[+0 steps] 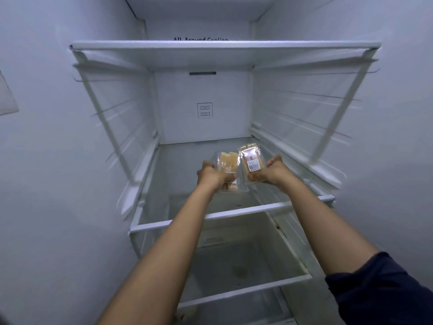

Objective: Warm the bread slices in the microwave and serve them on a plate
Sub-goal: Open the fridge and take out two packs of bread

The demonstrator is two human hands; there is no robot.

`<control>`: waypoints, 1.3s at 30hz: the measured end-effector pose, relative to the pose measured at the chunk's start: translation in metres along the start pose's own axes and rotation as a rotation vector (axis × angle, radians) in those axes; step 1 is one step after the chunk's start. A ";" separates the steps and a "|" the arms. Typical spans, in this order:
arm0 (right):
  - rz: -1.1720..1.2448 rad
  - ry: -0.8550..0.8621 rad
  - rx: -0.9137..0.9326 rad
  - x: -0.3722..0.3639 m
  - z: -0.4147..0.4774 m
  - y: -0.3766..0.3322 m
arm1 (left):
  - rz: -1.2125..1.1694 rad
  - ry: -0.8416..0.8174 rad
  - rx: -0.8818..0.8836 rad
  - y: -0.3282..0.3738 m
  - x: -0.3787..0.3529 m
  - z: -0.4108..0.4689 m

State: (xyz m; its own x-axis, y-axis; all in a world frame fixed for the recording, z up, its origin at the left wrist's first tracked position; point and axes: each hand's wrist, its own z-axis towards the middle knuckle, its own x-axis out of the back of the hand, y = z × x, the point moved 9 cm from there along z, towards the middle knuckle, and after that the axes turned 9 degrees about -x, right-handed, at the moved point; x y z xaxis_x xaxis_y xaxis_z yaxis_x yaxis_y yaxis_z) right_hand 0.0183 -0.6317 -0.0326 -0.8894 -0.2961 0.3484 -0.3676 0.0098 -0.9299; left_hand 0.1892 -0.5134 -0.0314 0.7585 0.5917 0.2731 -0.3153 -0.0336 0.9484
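Inside the fridge [46, 137], each hand grips clear-wrapped bread.

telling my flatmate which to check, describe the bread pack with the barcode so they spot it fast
Inside the fridge, above the middle shelf, the left hand and right hand each hold a clear pack of bread slices. Yours is the right hand's pack: only it shows a white barcode label.

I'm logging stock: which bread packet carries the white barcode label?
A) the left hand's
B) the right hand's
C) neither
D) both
B: the barcode label sits on the right packet, held by the right hand; the left packet, in the left hand, shows none.
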 end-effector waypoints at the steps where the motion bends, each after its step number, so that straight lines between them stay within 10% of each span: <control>1: 0.003 -0.040 -0.006 -0.001 -0.001 0.001 | -0.043 -0.020 0.021 -0.002 -0.001 -0.001; 13: 0.156 -0.347 -0.028 -0.003 -0.013 0.012 | -0.306 -0.313 0.012 0.002 -0.024 -0.027; 26: 0.413 -0.257 0.082 0.006 -0.049 0.012 | -0.513 -0.208 -0.032 0.015 -0.019 -0.061; 39: 0.692 -0.130 0.448 0.068 -0.264 -0.029 | -0.525 -0.145 -0.402 0.106 0.049 -0.248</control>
State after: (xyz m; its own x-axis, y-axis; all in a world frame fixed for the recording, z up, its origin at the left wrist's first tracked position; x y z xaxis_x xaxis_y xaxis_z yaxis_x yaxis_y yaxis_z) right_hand -0.1038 -0.3997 0.0493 -0.8262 -0.4706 -0.3096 0.4175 -0.1425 -0.8974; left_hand 0.0516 -0.2885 0.0429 0.9290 0.3328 -0.1619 -0.0506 0.5475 0.8353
